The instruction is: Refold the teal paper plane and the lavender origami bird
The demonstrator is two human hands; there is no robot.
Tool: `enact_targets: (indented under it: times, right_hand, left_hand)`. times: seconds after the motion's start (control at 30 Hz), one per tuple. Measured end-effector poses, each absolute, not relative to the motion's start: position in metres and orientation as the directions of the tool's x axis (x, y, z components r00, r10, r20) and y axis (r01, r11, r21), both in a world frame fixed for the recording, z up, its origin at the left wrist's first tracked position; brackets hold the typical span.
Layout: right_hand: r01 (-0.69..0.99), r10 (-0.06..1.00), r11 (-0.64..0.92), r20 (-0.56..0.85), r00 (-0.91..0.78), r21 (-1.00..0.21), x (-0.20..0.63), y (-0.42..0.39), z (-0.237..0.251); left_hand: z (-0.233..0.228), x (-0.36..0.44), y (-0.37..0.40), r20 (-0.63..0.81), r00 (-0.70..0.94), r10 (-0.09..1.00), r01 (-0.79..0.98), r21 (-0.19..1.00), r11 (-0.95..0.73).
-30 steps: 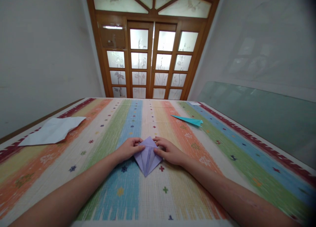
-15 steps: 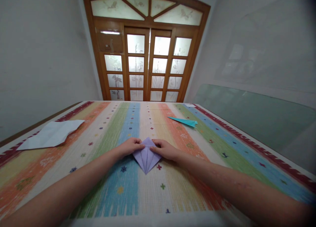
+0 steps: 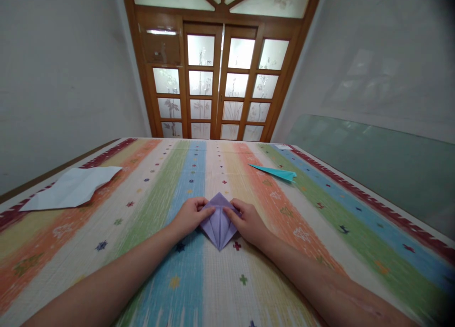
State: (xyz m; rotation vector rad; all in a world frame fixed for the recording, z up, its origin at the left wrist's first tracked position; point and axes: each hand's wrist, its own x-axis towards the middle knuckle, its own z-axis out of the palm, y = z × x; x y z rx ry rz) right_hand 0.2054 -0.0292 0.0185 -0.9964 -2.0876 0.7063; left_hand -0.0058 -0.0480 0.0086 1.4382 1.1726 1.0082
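Observation:
A purple origami paper (image 3: 220, 230), folded into a diamond with creases meeting at its lower point, is between my hands over the middle of the striped cloth. My left hand (image 3: 192, 214) pinches its left corner, the thumb lying on the upper face. At the opposite corner, my right hand (image 3: 248, 219) grips the paper the same way, thumb on top. The fingers under the paper are partly hidden. Its top corner points away from me.
A striped tablecloth (image 3: 142, 232) covers the table. To the left lies a creased white sheet (image 3: 73, 187). A turquoise folded paper plane (image 3: 275, 172) rests at the right, beyond my right hand. Wooden doors (image 3: 216, 80) with frosted panes stand behind the table.
The view has tilted down and shifted slightly. Both hands still hold the purple paper by its side corners, and the thumbs have moved a little over its upper face.

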Motion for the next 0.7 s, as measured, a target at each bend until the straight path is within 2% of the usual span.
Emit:
enact_targets:
  times: [0.1, 0.2, 0.4, 0.53, 0.7]
  right_hand:
    - [0.414, 0.820, 0.543, 0.354, -0.450, -0.731, 0.206, -0.036, 0.025]
    - [0.382, 0.839, 0.493, 0.311, -0.446, -0.782, 0.207, -0.039, 0.025]
    - [0.288, 0.864, 0.254, 0.083, -0.496, -0.923, 0.208, -0.039, 0.019]
    - [0.226, 0.850, 0.257, 0.109, -0.515, -0.940, 0.207, -0.038, 0.020]
    - [0.133, 0.829, 0.140, 0.043, -0.557, -0.981, 0.209, -0.036, 0.024]
  left_hand:
    - [0.013, -0.005, -0.053, 0.051, 0.229, 0.972, 0.087, 0.994, -0.073]
    - [0.014, -0.003, -0.055, 0.040, 0.252, 0.967, 0.087, 0.994, -0.064]
    - [0.013, -0.003, -0.055, 0.067, 0.221, 0.973, 0.219, 0.969, -0.116]
    - [0.019, -0.004, -0.057, 0.114, 0.229, 0.967, 0.255, 0.951, -0.173]
    - [0.025, -0.005, -0.058, 0.128, 0.246, 0.961, 0.190, 0.966, -0.178]
